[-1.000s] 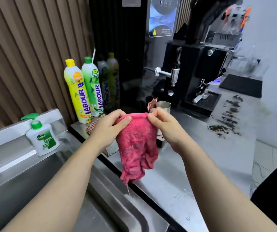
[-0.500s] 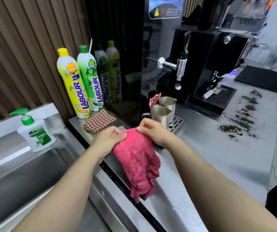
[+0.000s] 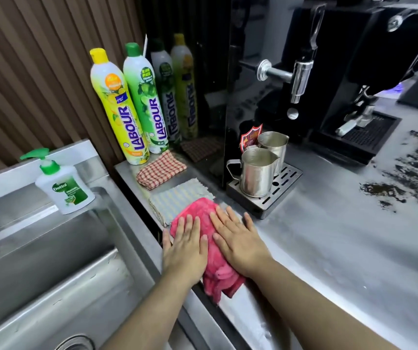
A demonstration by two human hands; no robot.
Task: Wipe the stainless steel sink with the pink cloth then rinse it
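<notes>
Both hands press the pink cloth (image 3: 200, 208) flat on the steel counter (image 3: 329, 248) just right of the sink (image 3: 51, 261), as I watch through the head camera. The left hand (image 3: 185, 251) lies palm down on the cloth's sink-side half, fingers straight and slightly spread, gripping nothing. The right hand (image 3: 240, 246) lies beside it on the half away from the sink, fingers likewise straight and splayed, their tips reaching past the cloth's far edge. The cloth sits bunched under the palms, and its near corner hangs over the counter's front edge, outside the sink basin.

Beyond the cloth, still right of the sink, a pale striped cloth (image 3: 177, 195) lies partly under the pink one, and a red checked cloth (image 3: 160, 170) lies folded behind that. A yellow-capped bottle (image 3: 119, 117) and a green-capped bottle (image 3: 147, 102) stand upright at the wall near the sink's back right corner. A white pump bottle (image 3: 64, 188) stands on the sink's rear ledge. Farther right of the sink, two steel jugs (image 3: 256, 173) stand on a slotted drip tray (image 3: 278, 183) below a black machine (image 3: 354, 59). Dark specks (image 3: 392, 185) are scattered over the counter well away from the sink.
</notes>
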